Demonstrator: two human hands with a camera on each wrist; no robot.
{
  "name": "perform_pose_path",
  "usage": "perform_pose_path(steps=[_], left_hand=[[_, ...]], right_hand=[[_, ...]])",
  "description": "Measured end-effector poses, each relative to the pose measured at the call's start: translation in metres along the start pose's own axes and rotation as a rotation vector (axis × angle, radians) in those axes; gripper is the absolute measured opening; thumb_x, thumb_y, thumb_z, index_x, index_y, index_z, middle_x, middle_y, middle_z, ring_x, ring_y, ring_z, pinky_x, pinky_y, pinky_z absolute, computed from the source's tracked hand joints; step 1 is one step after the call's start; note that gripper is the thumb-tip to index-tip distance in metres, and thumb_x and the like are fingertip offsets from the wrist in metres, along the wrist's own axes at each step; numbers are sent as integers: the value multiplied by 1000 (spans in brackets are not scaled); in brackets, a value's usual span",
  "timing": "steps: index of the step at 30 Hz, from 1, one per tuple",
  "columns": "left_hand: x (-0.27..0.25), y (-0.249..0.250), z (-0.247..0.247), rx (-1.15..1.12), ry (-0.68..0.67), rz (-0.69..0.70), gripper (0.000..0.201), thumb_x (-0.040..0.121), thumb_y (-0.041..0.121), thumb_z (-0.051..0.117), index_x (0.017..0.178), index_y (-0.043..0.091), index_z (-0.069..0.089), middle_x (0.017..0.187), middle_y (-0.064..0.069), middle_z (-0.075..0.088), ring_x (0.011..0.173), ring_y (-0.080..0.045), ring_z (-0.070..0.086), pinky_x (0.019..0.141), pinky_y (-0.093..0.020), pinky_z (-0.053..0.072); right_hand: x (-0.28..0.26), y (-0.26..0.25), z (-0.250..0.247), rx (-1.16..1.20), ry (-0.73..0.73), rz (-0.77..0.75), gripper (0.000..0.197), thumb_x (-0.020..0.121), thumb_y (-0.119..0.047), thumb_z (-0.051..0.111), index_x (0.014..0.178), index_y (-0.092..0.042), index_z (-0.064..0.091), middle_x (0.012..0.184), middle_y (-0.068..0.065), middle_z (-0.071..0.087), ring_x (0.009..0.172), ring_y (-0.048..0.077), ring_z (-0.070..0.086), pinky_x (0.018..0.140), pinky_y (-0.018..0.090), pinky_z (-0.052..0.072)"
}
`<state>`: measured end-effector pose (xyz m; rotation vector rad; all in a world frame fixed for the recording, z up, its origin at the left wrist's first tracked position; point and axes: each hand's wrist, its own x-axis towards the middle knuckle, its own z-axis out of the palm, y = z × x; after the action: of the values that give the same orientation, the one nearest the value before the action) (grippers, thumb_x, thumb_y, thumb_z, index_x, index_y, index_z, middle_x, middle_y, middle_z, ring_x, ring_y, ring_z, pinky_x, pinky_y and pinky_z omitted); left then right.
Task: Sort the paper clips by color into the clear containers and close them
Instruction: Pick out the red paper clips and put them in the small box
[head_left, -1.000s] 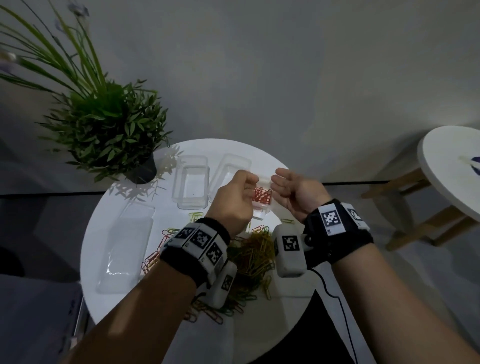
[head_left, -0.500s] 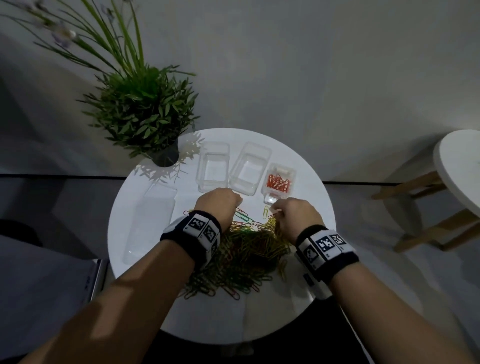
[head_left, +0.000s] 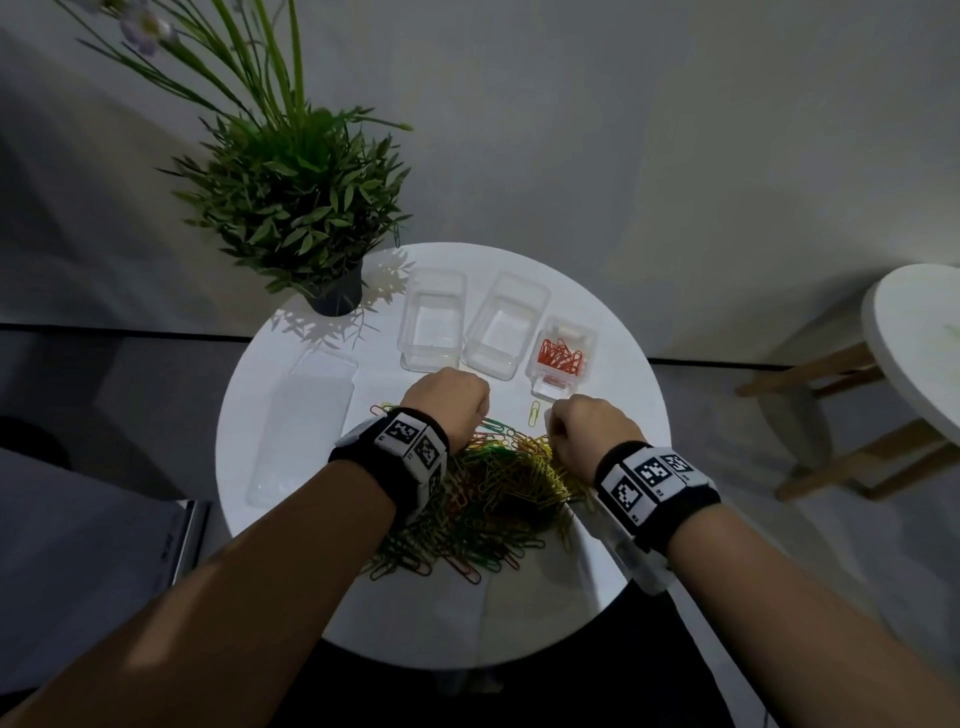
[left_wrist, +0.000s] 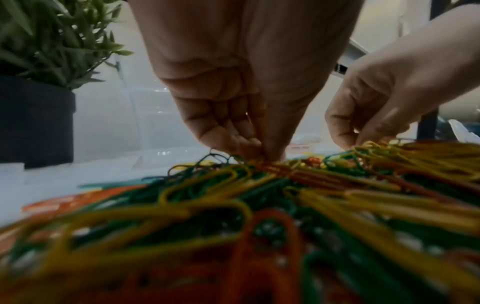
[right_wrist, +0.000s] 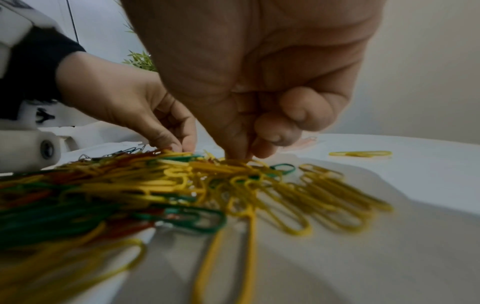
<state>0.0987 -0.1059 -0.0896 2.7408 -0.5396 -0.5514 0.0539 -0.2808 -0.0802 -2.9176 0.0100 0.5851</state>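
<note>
White and round, the bench (head_left: 291, 525) carries a heap of paper clips (head_left: 498, 499) in yellow, green and red at its middle. Both hands reach down into the heap's far edge: the left hand (head_left: 447, 405) with fingertips (left_wrist: 259, 148) pinched on clips at the red patch, the right hand (head_left: 592, 431) pinching among yellow ones. Behind stand two clear containers (head_left: 434, 322), and a third container (head_left: 561, 353) holding red clips beside a potted plant (head_left: 296, 208).

A plain grey wall (head_left: 649, 130) is standing beyond the fingers, a potted plant (head_left: 296, 202) is sitting far-left of them on the round white table (head_left: 613, 374), and a wooden-legged stool (head_left: 904, 364) is waiting far right.
</note>
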Motion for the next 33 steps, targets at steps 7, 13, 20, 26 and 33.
perform_pose_path(steps=[7, 13, 20, 26, 33], left_hand=[[-15, -15, -4, -662, 119, -122, 27, 93, 2, 39, 96, 16, 61, 80, -8, 63, 76, -24, 66, 77, -37, 55], [-23, -18, -12, -903, 120, -139, 21, 90, -3, 48, 102, 9, 61, 70, -8, 63, 72, -25, 69, 67, -26, 57], [-25, -21, -10, -1067, 20, -201, 14, 82, -1, 70, 93, 6, 66, 66, -3, 65, 66, -18, 59, 57, -21, 47], [-31, -20, -14, -1223, 59, -230, 10, 85, -9, 63, 92, -1, 63, 74, -16, 63, 48, -15, 52, 48, -22, 45], [-40, -35, -7, -1131, 83, -263, 13, 84, -4, 66, 90, 7, 66, 85, -17, 67, 60, -15, 61, 57, -21, 54]], right_hand=[[2, -18, -5, 77, 92, -49, 15, 91, -24, 55, 98, -15, 65, 103, 5, 64, 96, 26, 60, 75, 31, 48], [15, -29, 0, -15, -5, -20, 12, 84, -24, 66, 93, -16, 67, 103, 6, 65, 98, 26, 61, 81, 34, 53], [9, -29, 5, 106, 18, -9, 12, 86, -18, 53, 86, -15, 65, 93, 3, 66, 89, 23, 62, 78, 35, 54], [4, -10, -4, 454, 34, 62, 12, 74, -16, 70, 63, -17, 71, 75, -4, 72, 76, 14, 68, 73, 36, 58], [2, -15, -8, 178, 65, 86, 8, 82, -28, 70, 79, -22, 73, 91, -5, 69, 88, 16, 63, 75, 30, 54]])
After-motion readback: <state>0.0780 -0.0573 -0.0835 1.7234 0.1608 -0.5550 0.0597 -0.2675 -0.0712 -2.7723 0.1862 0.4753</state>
